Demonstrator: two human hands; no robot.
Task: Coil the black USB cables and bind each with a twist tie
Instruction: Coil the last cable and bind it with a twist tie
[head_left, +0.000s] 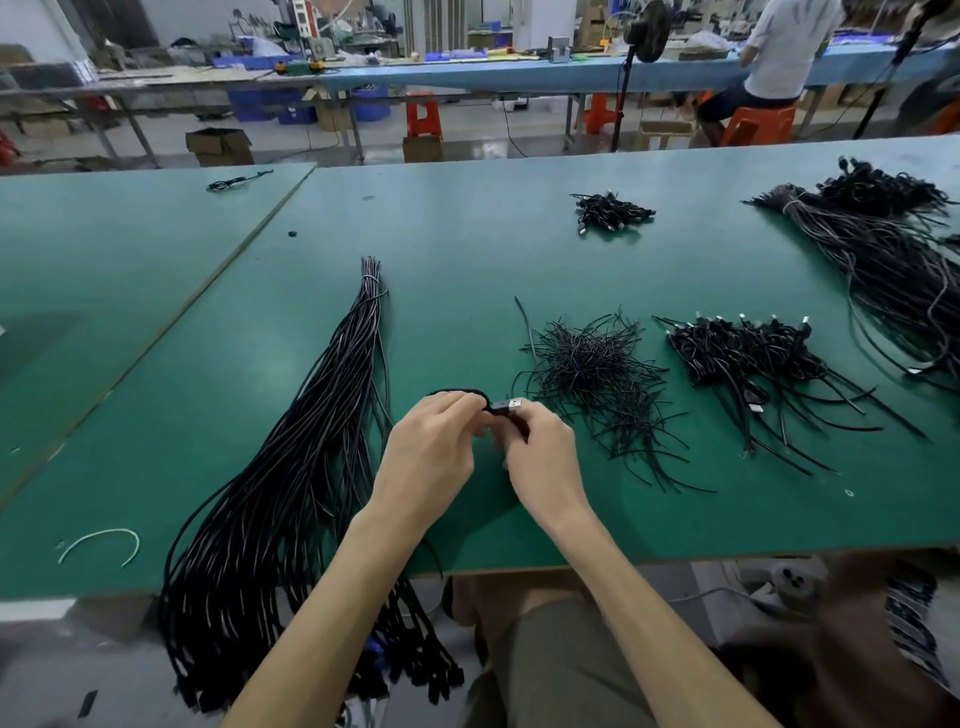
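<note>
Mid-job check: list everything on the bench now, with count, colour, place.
table: one, green, under everything
loose cable bundle: one, black, left, draped over near edge
twist tie pile: one, black, right of hands
coiled cable heap: one, black, right of ties
small cable heap: one, black, far centre
large cable bundle: one, black, far right
lone cable: one, black, far left
curved strip: one, white, near left edge
held cable: one, black, between both hands
left hand: one, grips held cable
right hand: one, grips held cable
</note>
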